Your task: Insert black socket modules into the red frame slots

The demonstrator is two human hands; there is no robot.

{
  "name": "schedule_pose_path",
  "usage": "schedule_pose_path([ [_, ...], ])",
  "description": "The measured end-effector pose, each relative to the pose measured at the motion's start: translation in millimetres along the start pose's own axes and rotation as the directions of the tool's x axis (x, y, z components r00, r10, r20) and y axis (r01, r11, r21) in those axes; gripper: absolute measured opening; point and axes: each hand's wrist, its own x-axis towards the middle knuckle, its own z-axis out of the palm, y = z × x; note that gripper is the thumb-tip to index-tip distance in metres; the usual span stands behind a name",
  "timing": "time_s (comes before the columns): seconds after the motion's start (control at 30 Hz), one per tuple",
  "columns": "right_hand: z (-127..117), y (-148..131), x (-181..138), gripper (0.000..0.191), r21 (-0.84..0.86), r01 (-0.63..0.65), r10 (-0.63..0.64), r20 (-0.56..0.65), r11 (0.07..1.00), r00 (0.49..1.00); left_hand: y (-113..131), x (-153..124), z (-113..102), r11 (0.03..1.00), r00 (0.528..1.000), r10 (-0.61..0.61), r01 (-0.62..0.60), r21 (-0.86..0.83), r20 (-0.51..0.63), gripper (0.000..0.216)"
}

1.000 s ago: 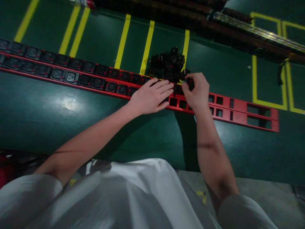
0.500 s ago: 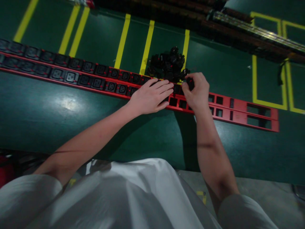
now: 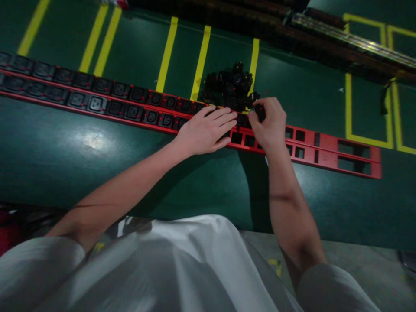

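Two long red strips (image 3: 328, 147) lie side by side across a green table (image 3: 97, 164), their left parts filled with black sockets (image 3: 97, 104) and their right parts showing empty cut-outs. My left hand (image 3: 204, 132) lies flat on the strips, fingers stretched out over the last filled sockets. My right hand (image 3: 268, 123) is curled just to its right, fingers pinched on a small black socket piece (image 3: 260, 112) held at the strip. A heap of loose black sockets (image 3: 229, 86) sits right behind both hands.
Yellow lines (image 3: 199, 60) mark the table surface, with yellow boxes at the right (image 3: 347, 108). A dark rail with metal parts (image 3: 341, 39) runs along the far edge. The table's near edge is close to my body.
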Motion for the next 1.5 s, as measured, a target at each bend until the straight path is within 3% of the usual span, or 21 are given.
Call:
schedule_pose_path([
  [0.37, 0, 1, 1, 0.017, 0.046, 0.008, -0.009, 0.011, 0.999, 1.0, -15, -2, 23, 0.99, 1.0, 0.012, -0.011, -0.139, 0.01, 0.069],
  [0.6, 0, 0, 1, 0.023, -0.019, 0.013, -0.013, 0.008, 1.0, 1.0, -14, -2, 23, 0.987, 0.999, 0.04, -0.042, -0.154, -0.015, 0.078],
  [1.5, -1, 0, 1, 0.021, -0.003, -0.003, 0.003, 0.022, 1.0, 1.0, -1, 0, 0, 0.998, 0.999, -0.029, 0.03, -0.046, 0.038, 0.054],
])
